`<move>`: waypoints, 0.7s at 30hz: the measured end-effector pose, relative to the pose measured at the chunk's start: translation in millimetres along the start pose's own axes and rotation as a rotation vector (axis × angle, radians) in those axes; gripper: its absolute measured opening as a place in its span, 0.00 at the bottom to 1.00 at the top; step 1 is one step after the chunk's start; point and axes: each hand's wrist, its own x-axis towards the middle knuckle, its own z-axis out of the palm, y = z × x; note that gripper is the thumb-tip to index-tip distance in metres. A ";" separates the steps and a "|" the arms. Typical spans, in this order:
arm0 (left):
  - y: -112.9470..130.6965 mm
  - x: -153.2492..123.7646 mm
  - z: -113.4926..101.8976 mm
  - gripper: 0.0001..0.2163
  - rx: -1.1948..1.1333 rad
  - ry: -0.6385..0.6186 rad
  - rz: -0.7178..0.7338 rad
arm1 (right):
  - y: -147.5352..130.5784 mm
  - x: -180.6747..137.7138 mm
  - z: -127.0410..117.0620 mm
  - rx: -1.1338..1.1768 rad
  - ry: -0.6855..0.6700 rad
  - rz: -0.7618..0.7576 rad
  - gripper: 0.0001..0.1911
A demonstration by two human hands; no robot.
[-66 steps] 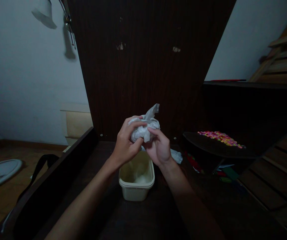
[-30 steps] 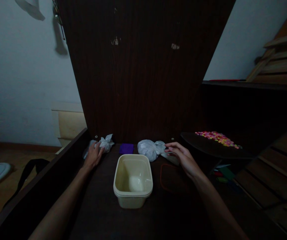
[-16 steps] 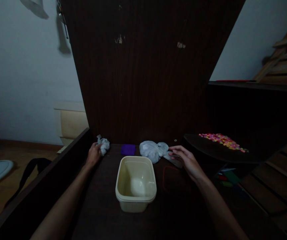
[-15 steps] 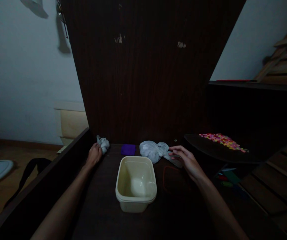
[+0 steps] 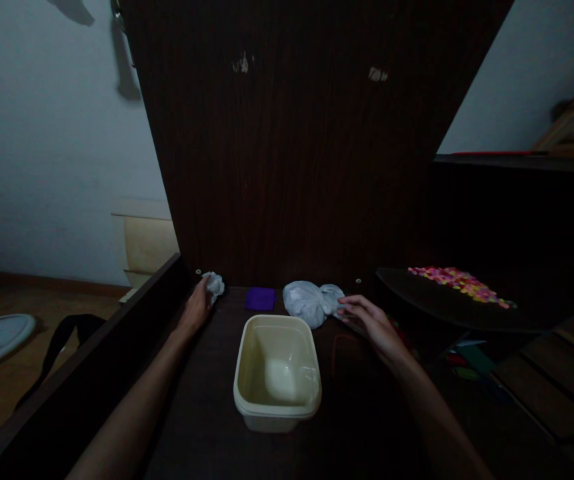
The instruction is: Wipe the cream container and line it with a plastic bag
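Observation:
My left hand is closed around the near side of a small crumpled plastic bag at the back left corner; its fingertips are partly hidden. A larger whitish plastic bag, tied in a knot, lies at the back of the dark surface. Over its loose end is my right hand, fingers stretched out and slightly apart, tips at the bag. A purple square rests between the two bags. Nearer to me, between my forearms, stands an open cream plastic tub with nothing visible inside.
A dark wooden panel rises behind, and a low side board runs along the left. At the right, small colourful pieces lie on a curved shelf. A faint reddish outline shows right of the tub.
The small bag looks more bunched up, and my left hand sits beside it. My right hand stays by the knotted bag. The whole view has shifted slightly.

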 end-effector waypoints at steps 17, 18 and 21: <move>43.3 -8.3 -19.8 0.27 0.126 0.292 0.058 | -1.2 -2.5 -19.0 -0.095 0.043 -0.080 0.23; 48.1 -7.6 -21.4 0.26 0.088 0.298 0.108 | -1.9 -2.8 -21.1 -0.105 0.047 -0.091 0.23; 63.3 -3.6 -17.3 0.24 -0.081 0.087 0.310 | -3.1 -4.0 -26.1 -0.132 0.058 -0.106 0.23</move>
